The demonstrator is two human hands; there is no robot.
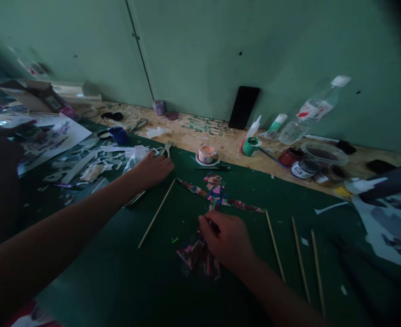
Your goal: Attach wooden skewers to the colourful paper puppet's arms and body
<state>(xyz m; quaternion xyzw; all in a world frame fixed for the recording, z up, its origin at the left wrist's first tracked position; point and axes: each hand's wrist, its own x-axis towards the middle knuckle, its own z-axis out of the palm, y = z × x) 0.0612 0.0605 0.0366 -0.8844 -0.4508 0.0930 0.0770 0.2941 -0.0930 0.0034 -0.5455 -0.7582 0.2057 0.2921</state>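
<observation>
Head view is showing the right grip (228, 234) pinching a patchwork figure (216, 193) at its middle, the upper part lying just beyond the fingers and the flared lower piece spreading toward their near-left side. Meanwhile, the left grip (154, 170) is reaching beside a clear plastic bag (132, 160), pliers (168, 146) lying just beyond it; whether it is grasping anything, I cannot tell.
</observation>
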